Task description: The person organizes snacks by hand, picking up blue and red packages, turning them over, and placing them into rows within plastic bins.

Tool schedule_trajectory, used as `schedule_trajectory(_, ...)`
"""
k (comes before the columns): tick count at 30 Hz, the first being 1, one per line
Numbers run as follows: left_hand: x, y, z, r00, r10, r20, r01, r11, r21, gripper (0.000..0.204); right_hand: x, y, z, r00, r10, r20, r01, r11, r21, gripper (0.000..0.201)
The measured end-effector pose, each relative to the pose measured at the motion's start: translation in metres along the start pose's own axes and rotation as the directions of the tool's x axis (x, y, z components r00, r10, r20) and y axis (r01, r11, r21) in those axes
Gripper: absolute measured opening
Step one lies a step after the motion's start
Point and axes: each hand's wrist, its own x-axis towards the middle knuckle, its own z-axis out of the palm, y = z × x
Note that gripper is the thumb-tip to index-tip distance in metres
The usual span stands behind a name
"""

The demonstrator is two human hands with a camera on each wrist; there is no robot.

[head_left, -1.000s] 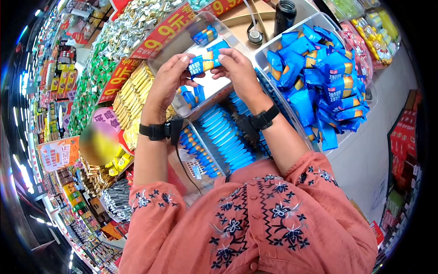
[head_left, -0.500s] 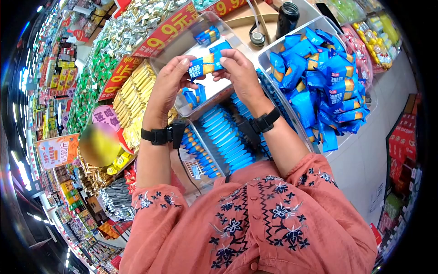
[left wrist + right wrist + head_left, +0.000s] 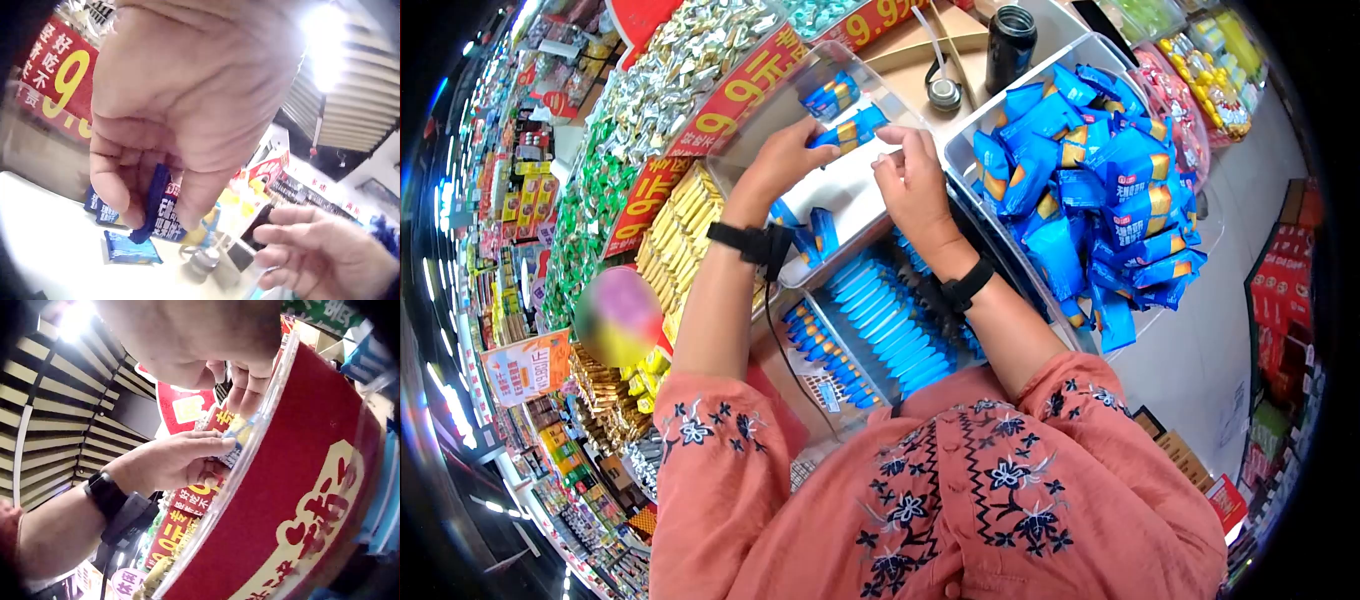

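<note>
My left hand (image 3: 788, 160) pinches a blue biscuit packet (image 3: 175, 215) between thumb and fingers, over the white bottom of a clear plastic bin (image 3: 840, 190). Its wrapper carries white lettering and a golden biscuit picture. To the right, my right hand (image 3: 918, 190) is apart from the packet, its fingers loosely bent and nothing between them. Another blue packet (image 3: 832, 95) lies farther back in the bin, and several more packets (image 3: 815, 238) lie at its near end. In the left wrist view, a packet (image 3: 132, 247) lies flat on the white surface below the held one.
A clear tub heaped with blue packets (image 3: 1090, 190) stands at the right. Nearer my body are rows of upright blue packets (image 3: 890, 320). A black bottle (image 3: 1010, 50) stands behind, and yellow-wrapped sweets (image 3: 700, 240) with red price signs (image 3: 735, 95) line the left.
My right hand has let go of the packet and drawn back toward my body. The left hand still holds it and has moved slightly left. Earlier both hands held the packet.
</note>
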Motion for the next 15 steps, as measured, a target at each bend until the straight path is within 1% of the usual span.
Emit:
schedule_trajectory(1,0.012,-0.010,0.006,0.999,0.027,-0.030,-0.025,0.996,0.083,0.032,0.000,0.004,0.000,1.000,-0.020,0.009,0.020,0.999,-0.036,0.030)
schedule_trajectory(2,0.024,-0.019,0.016,0.997,0.067,-0.025,-0.063,0.988,0.140,0.034,-0.001,0.012,0.000,0.999,-0.040,0.018,0.041,0.997,-0.072,0.030)
schedule_trajectory(3,0.029,-0.016,0.024,0.998,0.069,-0.004,-0.068,0.989,0.134,0.035,-0.001,0.018,0.001,0.998,-0.058,0.026,0.061,0.992,-0.107,0.029)
schedule_trajectory(4,0.039,-0.027,0.036,0.988,0.155,-0.011,-0.151,0.973,0.176,0.035,-0.001,0.020,0.002,0.993,-0.117,0.016,0.118,0.989,-0.095,0.028)
schedule_trajectory(5,0.048,-0.039,0.048,0.971,0.240,-0.013,-0.232,0.948,0.217,0.035,-0.001,0.022,0.001,0.994,-0.108,0.025,0.110,0.990,-0.083,0.027)
schedule_trajectory(6,0.048,-0.028,0.052,0.987,0.158,0.000,-0.153,0.958,0.244,0.032,0.000,0.019,0.001,0.995,-0.099,0.034,0.101,0.992,-0.072,0.027)
schedule_trajectory(9,0.053,-0.022,0.064,0.986,0.166,-0.005,-0.153,0.915,0.375,0.027,0.000,0.016,-0.001,0.995,-0.086,0.051,0.090,0.993,-0.076,0.026)
schedule_trajectory(11,0.055,-0.018,0.069,0.987,0.160,0.002,-0.145,0.892,0.427,0.028,0.000,0.016,-0.001,0.994,-0.089,0.060,0.095,0.991,-0.098,0.026)
schedule_trajectory(13,0.056,-0.016,0.071,0.988,0.152,0.008,-0.138,0.866,0.481,0.029,0.000,0.021,0.000,0.990,-0.135,0.045,0.140,0.980,-0.141,0.024)
schedule_trajectory(15,0.057,-0.019,0.073,0.980,0.197,0.037,-0.189,0.842,0.506,0.027,0.001,0.022,0.001,0.987,-0.155,0.035,0.159,0.975,-0.155,0.023)
